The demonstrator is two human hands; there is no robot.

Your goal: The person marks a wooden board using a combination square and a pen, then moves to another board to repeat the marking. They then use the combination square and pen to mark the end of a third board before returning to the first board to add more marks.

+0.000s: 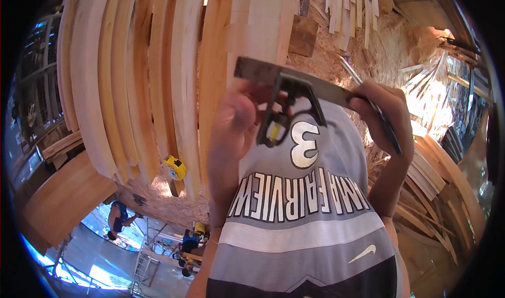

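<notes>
Left hand (234, 127) fingers gripping combination square (258, 71), right hand (386, 106) fingers pinching its blade and seemingly a pencil (388, 131)

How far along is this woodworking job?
Done: many curved wooden strips are already cut and stacked, and shavings cover the ground. In hand: the left hand and right hand hold a combination square, and the right also grips a pencil. Left: no marking or assembly shows yet.
</notes>
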